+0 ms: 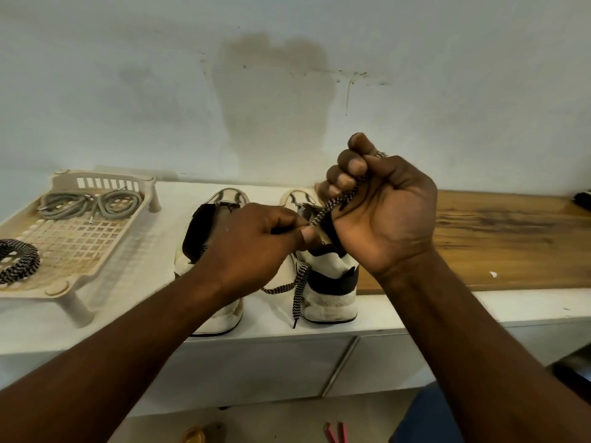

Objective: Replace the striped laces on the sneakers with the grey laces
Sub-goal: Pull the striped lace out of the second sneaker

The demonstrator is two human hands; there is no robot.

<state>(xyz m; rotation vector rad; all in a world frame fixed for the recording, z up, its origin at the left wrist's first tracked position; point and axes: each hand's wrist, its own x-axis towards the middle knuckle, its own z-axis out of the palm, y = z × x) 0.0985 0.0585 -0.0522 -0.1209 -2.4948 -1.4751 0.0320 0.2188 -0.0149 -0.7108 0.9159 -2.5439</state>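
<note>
our right hand [380, 212] is closed in a fist round the lace [332, 203], lifted above the right sneaker [329, 292]. the striped run slopes down from that fist to our left hand [256, 241], whose curled thumb and forefinger seem to pinch it where it leaves the shoe. a loose end hangs down the shoe's side onto the shelf [153, 282]. the left sneaker [204, 238] looks bare of lace, and a coiled lace [19, 260] lies in the tray [128, 231] with the grey laces [89, 203], so we judge this the second unlacing, about midway through the task.

to do it well, we should pull along the line of the eyelet, not across it, and steady the shoe with the left hand so it does not tip off the shelf. short pulls, one crossing at a time, should keep the tip from snagging. the eyelets themselves are hidden behind our hands.
</note>
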